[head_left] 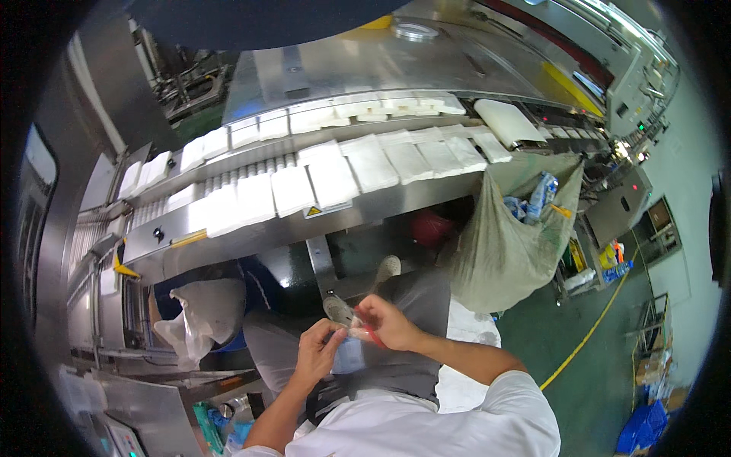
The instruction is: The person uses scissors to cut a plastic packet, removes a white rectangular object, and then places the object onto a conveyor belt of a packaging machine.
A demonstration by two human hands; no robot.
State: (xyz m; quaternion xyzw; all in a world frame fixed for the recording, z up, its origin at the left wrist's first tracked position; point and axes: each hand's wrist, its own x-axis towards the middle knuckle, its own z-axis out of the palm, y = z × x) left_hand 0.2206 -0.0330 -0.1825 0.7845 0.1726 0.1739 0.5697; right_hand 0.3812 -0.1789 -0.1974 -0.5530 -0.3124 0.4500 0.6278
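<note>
Close together above my lap, both hands are closed in a pinch. My left hand (317, 351) pinches the near edge of a small, clear plastic-like piece (356, 333), whose exact kind I cannot make out. My right hand (390, 321) grips the other side of it. A thin red band (374, 336) shows at the right hand, and whether it is held or worn is unclear. Just below the fingers is a pale bluish-white packet or sheet (349, 356), partly hidden by the left hand; I cannot tell whether it hangs from the fingers or lies on my lap.
Ahead runs a metal conveyor (335, 222) with rows of white folded packs (371, 163). A beige cloth sack (495, 251) holding blue plastic hangs at its right. White plastic bag (202, 316) is at left. A blue basket (643, 426) stands far right on the green floor.
</note>
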